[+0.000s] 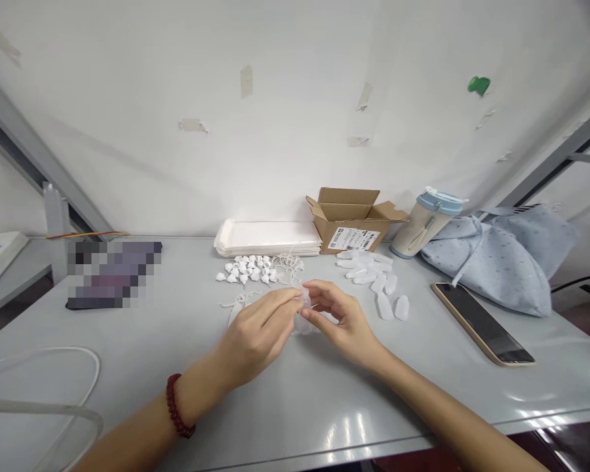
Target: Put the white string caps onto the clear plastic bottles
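Both hands meet over the middle of the table around a small translucent plastic piece. My left hand has its fingers closed on the near left side of it and hides part of it. On the other side, my right hand grips it between thumb and curved fingers. More translucent plastic lies on the table just beneath the hands, partly covered. Beyond my left hand is a cluster of small white pointed caps, with a tangle of thin white string beside it. Several translucent plastic pieces lie right of my right hand.
Behind stand a stack of white packets, an open cardboard box and a tilted tumbler. To the right are a blue cloth bag and a phone. A blurred-out dark item and a white cable lie left.
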Demonstrator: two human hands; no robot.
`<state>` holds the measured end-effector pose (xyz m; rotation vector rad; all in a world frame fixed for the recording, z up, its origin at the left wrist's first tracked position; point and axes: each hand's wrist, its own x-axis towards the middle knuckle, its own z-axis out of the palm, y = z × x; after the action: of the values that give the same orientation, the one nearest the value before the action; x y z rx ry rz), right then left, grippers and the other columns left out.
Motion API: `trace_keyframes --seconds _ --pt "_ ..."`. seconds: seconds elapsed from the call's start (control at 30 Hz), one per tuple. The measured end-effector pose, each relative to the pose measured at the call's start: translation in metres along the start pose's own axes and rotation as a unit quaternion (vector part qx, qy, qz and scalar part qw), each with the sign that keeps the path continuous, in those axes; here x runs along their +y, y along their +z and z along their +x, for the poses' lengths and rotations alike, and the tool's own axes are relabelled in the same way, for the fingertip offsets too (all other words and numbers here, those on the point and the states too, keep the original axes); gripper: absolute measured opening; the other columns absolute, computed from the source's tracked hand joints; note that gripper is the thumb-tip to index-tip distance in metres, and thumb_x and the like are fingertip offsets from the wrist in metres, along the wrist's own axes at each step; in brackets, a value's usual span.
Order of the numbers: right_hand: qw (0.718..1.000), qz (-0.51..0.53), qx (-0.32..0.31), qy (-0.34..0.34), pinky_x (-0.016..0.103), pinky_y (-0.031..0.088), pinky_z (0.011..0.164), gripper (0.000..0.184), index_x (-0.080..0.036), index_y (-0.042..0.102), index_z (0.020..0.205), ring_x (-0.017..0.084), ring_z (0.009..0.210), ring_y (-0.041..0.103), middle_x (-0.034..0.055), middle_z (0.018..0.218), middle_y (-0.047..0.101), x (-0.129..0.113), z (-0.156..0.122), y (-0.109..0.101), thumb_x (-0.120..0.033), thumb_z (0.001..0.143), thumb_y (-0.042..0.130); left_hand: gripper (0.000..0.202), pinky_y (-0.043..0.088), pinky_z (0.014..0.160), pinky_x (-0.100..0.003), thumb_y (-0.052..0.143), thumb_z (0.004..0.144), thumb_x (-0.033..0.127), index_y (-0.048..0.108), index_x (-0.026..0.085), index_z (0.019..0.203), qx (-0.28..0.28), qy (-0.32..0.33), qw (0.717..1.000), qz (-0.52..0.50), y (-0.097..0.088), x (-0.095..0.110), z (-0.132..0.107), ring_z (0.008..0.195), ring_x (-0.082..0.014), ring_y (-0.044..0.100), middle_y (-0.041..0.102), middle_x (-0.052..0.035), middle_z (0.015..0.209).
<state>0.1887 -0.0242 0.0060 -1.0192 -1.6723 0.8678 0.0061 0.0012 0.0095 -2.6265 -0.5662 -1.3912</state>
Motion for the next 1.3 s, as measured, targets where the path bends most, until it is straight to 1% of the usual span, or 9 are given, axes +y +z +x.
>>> trace_keyframes --seconds 0.13,0.23,0.47,0.57,0.73,0.97,1.1,1.2,1.3 --pt "1.000 0.010 0.014 0.002 0.029 0.055 0.072 0.030 -0.024 0.054 0.112 0.014 0.081 0.063 0.0036 0.095 0.060 0.000 0.000 0.000 -0.028 0.083 0.063 0.033 0.056 0.090 -0.034 0.052 0.081 -0.005 0.055 0.010 0.110 -0.007 0.004 1.000 -0.009 0.000 0.001 0.000 0.103 -0.0207 0.062 0.066 -0.0145 0.106" --pt "1.000 0.013 0.019 0.003 0.029 0.055 0.072 0.030 -0.024 0.053 0.110 0.014 0.081 0.064 0.0033 0.094 0.060 -0.001 0.000 0.001 -0.027 0.082 0.064 0.033 0.056 0.090 -0.033 0.053 0.081 -0.004 0.055 0.011 0.111 -0.001 -0.004 1.000 -0.008 0.000 0.002 -0.001 0.103 -0.0203 0.063 0.066 -0.0137 0.107" --pt "0.999 -0.016 0.034 -0.018 0.028 0.055 0.070 0.029 -0.023 0.053 0.107 0.014 0.079 0.064 0.0035 0.094 0.062 -0.002 -0.001 -0.001 -0.025 0.081 0.066 0.032 0.054 0.091 -0.033 0.054 0.083 -0.001 0.056 0.012 0.112 0.018 -0.065 0.996 -0.060 0.003 0.005 -0.001 0.105 -0.0204 0.062 0.065 -0.0140 0.109" --pt "0.999 -0.030 0.034 -0.027 0.028 0.054 0.067 0.028 -0.023 0.053 0.105 0.014 0.078 0.064 0.0032 0.091 0.063 -0.003 -0.001 -0.001 -0.025 0.080 0.067 0.033 0.054 0.090 -0.033 0.053 0.083 -0.001 0.055 0.012 0.113 0.016 -0.069 0.995 -0.066 0.003 0.007 -0.001 0.105 -0.0203 0.061 0.064 -0.0138 0.110" --pt "0.998 -0.032 0.044 -0.021 0.028 0.053 0.064 0.029 -0.022 0.053 0.101 0.015 0.077 0.065 0.0026 0.086 0.064 -0.004 -0.001 -0.001 -0.027 0.078 0.070 0.033 0.054 0.090 -0.034 0.052 0.083 -0.001 0.054 0.012 0.114 0.014 -0.070 0.995 -0.069 0.002 0.009 0.000 0.105 -0.0205 0.060 0.064 -0.0135 0.110" --pt "0.999 0.005 0.046 0.005 0.028 0.052 0.065 0.028 -0.022 0.052 0.095 0.015 0.076 0.065 0.0007 0.082 0.063 -0.005 -0.001 -0.001 -0.026 0.076 0.072 0.034 0.054 0.089 -0.033 0.053 0.081 -0.004 0.055 0.010 0.112 0.036 -0.047 0.997 -0.058 0.002 0.010 -0.001 0.103 -0.0202 0.061 0.065 -0.0138 0.105" --pt "0.998 0.036 0.048 0.034 0.028 0.050 0.066 0.028 -0.021 0.052 0.092 0.014 0.076 0.064 -0.0002 0.082 0.061 -0.007 0.000 -0.002 -0.026 0.074 0.073 0.032 0.054 0.088 -0.034 0.053 0.080 -0.005 0.056 0.008 0.110 0.032 -0.044 0.997 -0.058 0.003 0.010 -0.001 0.103 -0.0212 0.061 0.065 -0.0152 0.104" --pt "0.992 0.092 0.043 0.071 0.027 0.050 0.069 0.030 -0.021 0.054 0.092 0.013 0.077 0.063 -0.0007 0.082 0.061 -0.007 0.001 -0.003 -0.026 0.072 0.076 0.033 0.054 0.088 -0.034 0.053 0.080 -0.005 0.056 0.008 0.111 0.028 -0.042 0.997 -0.062 0.004 0.010 0.000 0.104 -0.0216 0.060 0.065 -0.0158 0.106" --pt "0.978 0.173 0.036 0.109 0.025 0.049 0.069 0.031 -0.021 0.054 0.092 0.012 0.074 0.062 -0.0021 0.079 0.061 -0.005 0.002 -0.004 -0.026 0.071 0.077 0.034 0.054 0.089 -0.034 0.053 0.080 -0.005 0.056 0.008 0.112 0.025 -0.038 0.997 -0.068 0.004 0.010 0.000 0.104 -0.0215 0.060 0.065 -0.0153 0.106"
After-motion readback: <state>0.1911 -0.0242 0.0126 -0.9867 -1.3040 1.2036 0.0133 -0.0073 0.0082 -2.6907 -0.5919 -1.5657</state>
